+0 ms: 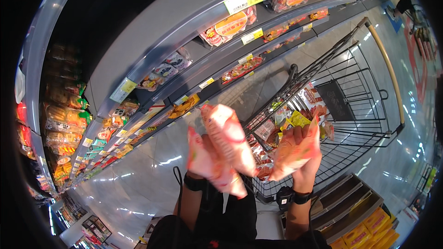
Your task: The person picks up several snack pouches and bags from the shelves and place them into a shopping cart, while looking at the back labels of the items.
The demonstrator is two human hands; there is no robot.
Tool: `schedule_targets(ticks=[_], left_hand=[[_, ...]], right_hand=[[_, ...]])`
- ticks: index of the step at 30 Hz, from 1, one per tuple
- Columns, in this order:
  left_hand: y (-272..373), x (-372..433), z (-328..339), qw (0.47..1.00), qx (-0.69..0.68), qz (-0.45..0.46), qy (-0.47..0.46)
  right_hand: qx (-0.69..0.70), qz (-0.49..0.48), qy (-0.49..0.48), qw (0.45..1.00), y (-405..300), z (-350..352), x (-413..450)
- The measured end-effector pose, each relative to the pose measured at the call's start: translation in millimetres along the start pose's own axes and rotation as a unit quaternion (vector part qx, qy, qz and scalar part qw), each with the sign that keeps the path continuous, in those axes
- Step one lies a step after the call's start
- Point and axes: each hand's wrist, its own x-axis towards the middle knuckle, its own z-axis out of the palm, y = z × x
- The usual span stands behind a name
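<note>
My left hand (207, 142) grips two pink-and-white plastic food packets, mostly hidden behind them. The upper packet (228, 136) is motion-blurred and overlaps the lower packet (216, 171). A similar pink packet (294, 156) is held in my right hand (310, 166), its fingers wrapped over the top edge. Both hands are raised above the near end of a black wire shopping cart (349, 145). Inside the cart lie several packaged snacks, among them a yellow packet (298, 119) and brown-and-white packages (311, 97).
Grey store shelves (166, 38) with price tags and wrapped baked goods run along the left. The cart's tan handle (387, 65) is at the far right. A slatted display rack (349, 204) with yellow boxes (360, 237) stands at the lower right, on a shiny tiled floor (138, 180).
</note>
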Motion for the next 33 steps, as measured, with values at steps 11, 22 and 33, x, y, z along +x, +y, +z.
schedule_targets(ticks=[11,22,33], left_hand=[[-2,31,25,0.959,-0.18,-0.053,-0.213],[15,49,35,0.976,-0.135,-0.06,-0.16],[16,46,42,0.985,-0.102,-0.031,-0.134]], right_hand=[[0.099,0.108,-0.183,0.972,9,81,15],[-0.067,0.042,-0.104,0.991,41,44,11],[-0.251,-0.025,-0.057,0.966,46,62,-25]])
